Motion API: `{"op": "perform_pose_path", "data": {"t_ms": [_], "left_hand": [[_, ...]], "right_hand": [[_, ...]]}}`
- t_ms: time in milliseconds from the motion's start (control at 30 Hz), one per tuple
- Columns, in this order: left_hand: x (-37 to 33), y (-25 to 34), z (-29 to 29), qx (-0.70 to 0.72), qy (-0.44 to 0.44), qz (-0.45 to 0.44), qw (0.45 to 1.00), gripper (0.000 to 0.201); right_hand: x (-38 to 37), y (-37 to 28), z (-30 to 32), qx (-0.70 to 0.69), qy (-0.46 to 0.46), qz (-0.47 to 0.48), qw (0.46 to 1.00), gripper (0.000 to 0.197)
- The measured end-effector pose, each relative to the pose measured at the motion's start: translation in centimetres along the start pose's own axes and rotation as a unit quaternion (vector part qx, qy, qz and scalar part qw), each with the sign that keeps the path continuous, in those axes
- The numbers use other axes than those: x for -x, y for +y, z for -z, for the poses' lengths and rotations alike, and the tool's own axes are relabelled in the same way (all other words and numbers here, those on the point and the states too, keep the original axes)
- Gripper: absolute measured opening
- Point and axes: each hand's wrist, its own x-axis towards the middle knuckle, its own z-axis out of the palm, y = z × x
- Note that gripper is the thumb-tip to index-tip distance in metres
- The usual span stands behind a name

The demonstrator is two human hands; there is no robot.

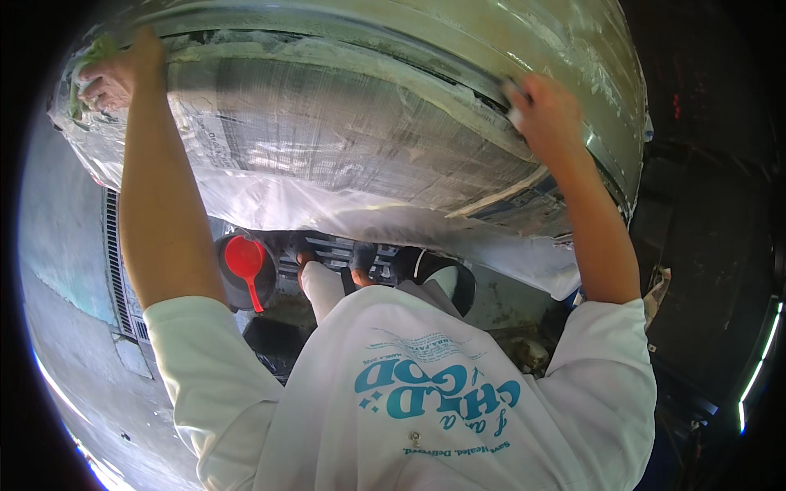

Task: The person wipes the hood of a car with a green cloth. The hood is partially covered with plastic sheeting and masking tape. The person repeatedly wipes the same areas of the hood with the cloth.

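A wide, curved, pale greenish panel (565,41), wet-looking and apparently part of a vehicle, spans the top of the view. Below its dark seam, masking paper (295,123) covers the lower section, with a clear plastic sheet (303,200) hanging beneath. At the far left end, my left hand (119,80) is closed round a bunched green and white cloth (100,51) by the paper's edge. My right hand (550,110) is closed on a small pad (513,96), part dark and part whitish, against the seam on the right. My fingers hide most of the pad.
Down by my feet, a red dipper (246,259) lies over a dark bucket (232,288). A black bucket (460,288) stands right of my feet, which rest on a slatted platform (329,252). A drain grate (114,250) runs along the floor at left.
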Motion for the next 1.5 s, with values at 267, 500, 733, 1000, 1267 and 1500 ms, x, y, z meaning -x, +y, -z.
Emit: {"op": "perform_pose_path", "data": {"t_ms": [267, 500, 733, 1000, 1267, 1500], "left_hand": [[0.1, -0.1, -0.6, -0.045, 0.006, -0.022, 0.999, 0.149], [0.6, 1.1, 0.5, -0.021, -0.031, 0.024, 0.999, 0.149], [0.9, 0.6, 0.8, -0.024, -0.031, 0.011, 0.999, 0.15], [-0.9, -1.1, -1.2, -0.057, -0.004, 0.033, 0.998, 0.153], [-0.4, -0.4, -0.2, -0.053, -0.014, 0.015, 0.998, 0.15], [1.0, 1.6, 1.0, -0.023, -0.019, 0.009, 1.0, 0.15]], "right_hand": [[-2.7, -2.6, -1.2, -0.058, 0.071, 0.079, 0.993, 0.025], [-0.8, -0.8, -0.7, -0.069, 0.011, 0.018, 0.997, 0.027], [-5.4, -6.5, -1.2, -0.075, 0.017, 0.055, 0.996, 0.027], [-4.6, -6.0, -1.4, -0.056, 0.047, 0.064, 0.995, 0.024], [-4.6, -6.9, -0.6, -0.027, 0.021, 0.037, 0.999, 0.023], [-8.6, -10.7, -1.7, -0.046, 0.052, 0.085, 0.994, 0.022]]}}
